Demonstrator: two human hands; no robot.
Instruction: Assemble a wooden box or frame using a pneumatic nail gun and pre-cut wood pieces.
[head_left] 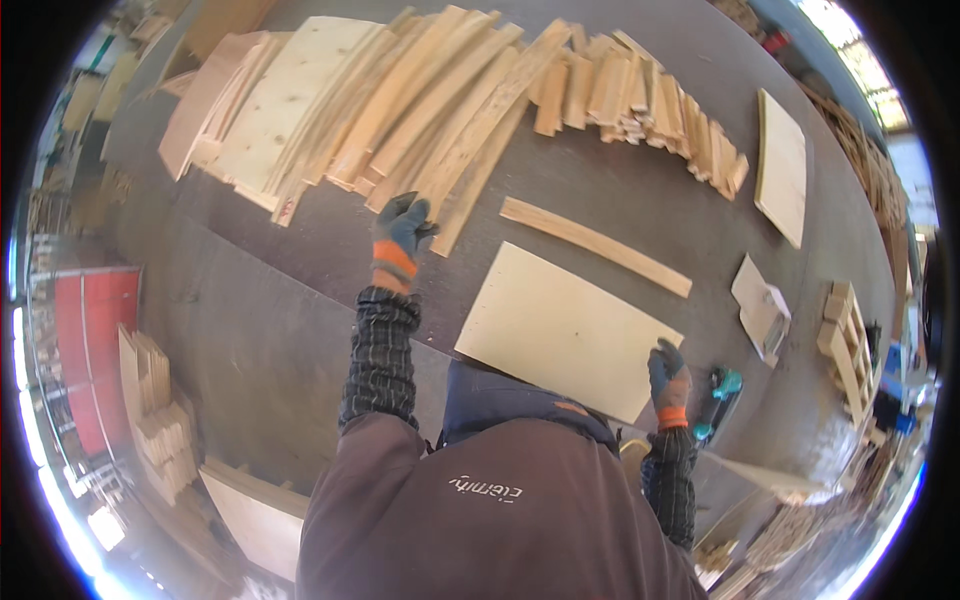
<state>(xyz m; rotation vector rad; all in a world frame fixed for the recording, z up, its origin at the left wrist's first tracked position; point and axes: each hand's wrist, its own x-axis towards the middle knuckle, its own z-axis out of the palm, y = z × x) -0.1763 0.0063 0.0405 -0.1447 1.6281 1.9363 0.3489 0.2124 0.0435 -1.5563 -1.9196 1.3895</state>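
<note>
My left hand (pixel 403 232), in a grey glove with an orange cuff, is closed on the near end of a long wooden plank (pixel 490 112). This plank lies slantwise over the right side of a row of similar planks. A pale rectangular plywood panel (pixel 570 330) lies flat just in front of my body. At the panel's right edge is my gloved right hand (pixel 668 382), its fingers curled against the edge. Beyond the panel, a single wooden strip (pixel 597 245) lies apart, roughly along its far side.
Short wood pieces (pixel 640 95) are heaped at the back, beside stacked wide boards (pixel 295 105). On the right are a teal power tool (pixel 718 400), a clipboard-like board (pixel 762 308), a pale panel (pixel 780 168) and a small wooden frame (pixel 846 350). Stacked boards (pixel 160 415) stand left.
</note>
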